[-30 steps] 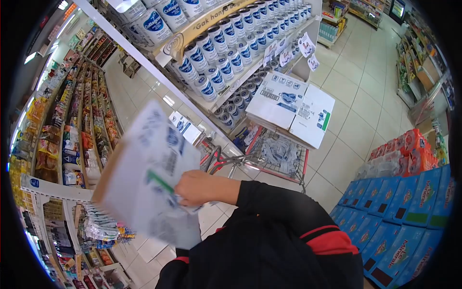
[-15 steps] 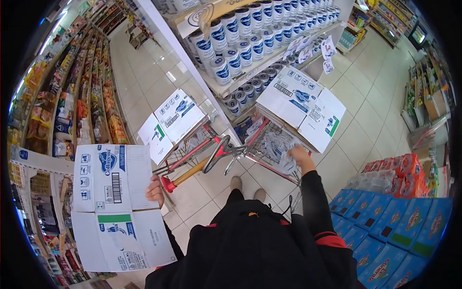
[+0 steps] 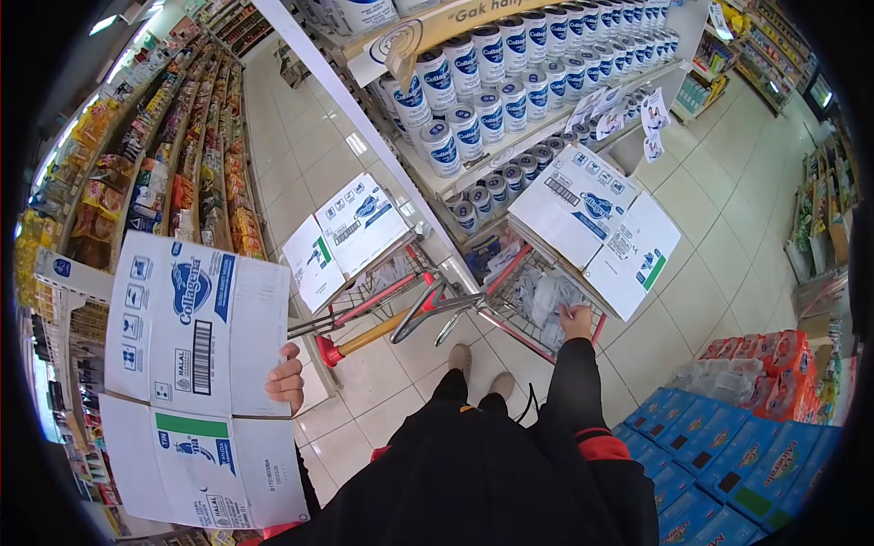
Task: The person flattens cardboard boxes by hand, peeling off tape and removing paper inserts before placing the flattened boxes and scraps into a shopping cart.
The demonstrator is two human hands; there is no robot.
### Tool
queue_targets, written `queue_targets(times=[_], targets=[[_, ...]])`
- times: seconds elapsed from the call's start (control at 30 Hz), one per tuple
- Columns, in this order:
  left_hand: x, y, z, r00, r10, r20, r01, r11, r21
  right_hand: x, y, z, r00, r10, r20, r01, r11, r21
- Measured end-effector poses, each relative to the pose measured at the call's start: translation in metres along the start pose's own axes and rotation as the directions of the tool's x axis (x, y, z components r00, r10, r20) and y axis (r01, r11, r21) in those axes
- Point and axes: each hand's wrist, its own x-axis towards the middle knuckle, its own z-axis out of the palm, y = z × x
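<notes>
My left hand [image 3: 285, 379] grips the edge of a flattened white cardboard box [image 3: 196, 364] printed "Collagena", held up at my left side. The fingers show on its right edge; the thumb is hidden. My right hand [image 3: 575, 320] reaches into the red-rimmed shopping cart [image 3: 596, 329] ahead, its fingers closed on crumpled clear plastic wrap [image 3: 543, 298]. A second flattened white box [image 3: 592, 205] lies across that cart's far side. To the left, another flattened white box [image 3: 348, 232] rests on a second cart [image 3: 373, 284].
Shelves of white-and-blue cans [image 3: 492, 109] stand ahead. A plunger [image 3: 369, 335] with a wooden handle and red cup lies across the carts' near side. Blue cartons [image 3: 728, 446] and orange-wrapped bottle packs [image 3: 774, 369] are stacked right. Snack shelves [image 3: 173, 173] line the left.
My right hand has sunk lower into the cart and closed on the plastic wrap, which bunches up beside it. My left hand still holds the flattened box, now nearer the camera.
</notes>
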Motion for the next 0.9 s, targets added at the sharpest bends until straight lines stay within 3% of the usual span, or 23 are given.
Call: queue_targets(times=[0.07,0.1,0.13,0.17,0.2,0.23,0.27,0.3,0.33,0.37,0.4,0.47,0.57,0.67,0.7,0.73,0.77,0.8,0.83,0.9], targets=[[0.002,0.002,0.002,0.992,-0.124,0.030,0.120,0.988,0.101,0.000,0.000,-0.009,0.962,-0.022,0.270,0.077,0.978,-0.195],[0.001,0.003,0.007,0.992,-0.124,0.027,0.121,0.987,0.105,-0.001,-0.003,-0.012,0.962,-0.020,0.271,0.074,0.979,-0.191],[-0.001,0.003,0.014,0.993,-0.108,-0.055,0.117,0.973,0.197,-0.001,-0.009,-0.012,0.964,0.182,0.194,-0.202,0.975,0.091],[0.000,0.004,0.020,0.988,-0.084,-0.133,0.120,0.950,0.289,0.001,-0.017,-0.011,0.905,0.388,0.176,-0.426,0.821,0.380],[0.003,0.003,0.023,0.987,-0.085,-0.133,0.122,0.947,0.296,0.004,-0.027,-0.010,0.794,0.566,0.222,-0.561,0.542,0.626],[0.007,0.002,0.026,0.985,-0.122,-0.123,0.157,0.926,0.342,0.006,-0.033,-0.009,0.651,0.687,0.324,-0.585,0.182,0.790],[0.011,0.000,0.028,0.980,-0.160,-0.115,0.192,0.902,0.386,0.006,-0.035,-0.010,0.497,0.732,0.465,-0.498,-0.199,0.844],[0.014,-0.003,0.032,0.980,-0.163,-0.116,0.196,0.900,0.389,0.005,-0.024,-0.012,0.496,0.733,0.466,-0.494,-0.202,0.845],[0.017,-0.007,0.036,0.976,-0.168,-0.137,0.212,0.873,0.439,0.003,-0.001,-0.012,0.713,0.603,0.359,-0.615,0.291,0.733],[0.021,-0.011,0.039,0.972,-0.174,-0.157,0.229,0.843,0.487,0.001,0.015,-0.010,0.862,0.374,0.341,-0.501,0.725,0.472],[0.027,-0.016,0.043,0.971,-0.181,-0.156,0.235,0.838,0.492,0.000,0.020,-0.007,0.864,0.377,0.334,-0.500,0.722,0.478],[0.039,-0.027,0.051,0.952,-0.281,-0.124,0.304,0.803,0.513,-0.001,0.030,-0.003,0.787,0.485,0.380,-0.594,0.432,0.679],[0.059,-0.038,0.046,0.914,-0.403,-0.052,0.377,0.794,0.477,0.005,0.035,-0.006,0.664,0.555,0.501,-0.554,-0.085,0.828],[0.084,-0.050,0.038,0.831,-0.556,0.011,0.490,0.742,0.458,-0.006,0.002,-0.027,0.698,0.504,0.509,-0.573,-0.034,0.819],[0.095,-0.057,0.034,0.767,-0.636,0.080,0.552,0.719,0.422,-0.012,-0.022,-0.041,0.697,0.563,0.444,-0.605,0.129,0.786],[0.096,-0.055,0.031,0.761,-0.644,0.080,0.558,0.711,0.428,-0.011,-0.035,-0.053,0.700,0.564,0.437,-0.596,0.126,0.793],[0.095,-0.070,0.018,0.748,-0.661,0.058,0.585,0.699,0.411,-0.008,-0.046,-0.063,0.691,0.536,0.485,-0.716,0.416,0.561],[0.113,-0.107,0.008,0.734,-0.678,0.037,0.612,0.685,0.395,-0.005,-0.057,-0.072,0.665,0.525,0.532,-0.716,0.652,0.251],[0.109,-0.122,-0.005,0.719,-0.695,0.017,0.639,0.670,0.378,-0.002,-0.072,-0.080,0.688,0.470,0.552,-0.680,0.683,0.266],[0.130,-0.199,-0.038,0.683,-0.730,-0.020,0.691,0.637,0.343,0.013,-0.099,-0.116,0.766,0.166,0.622,-0.520,0.728,0.446]])
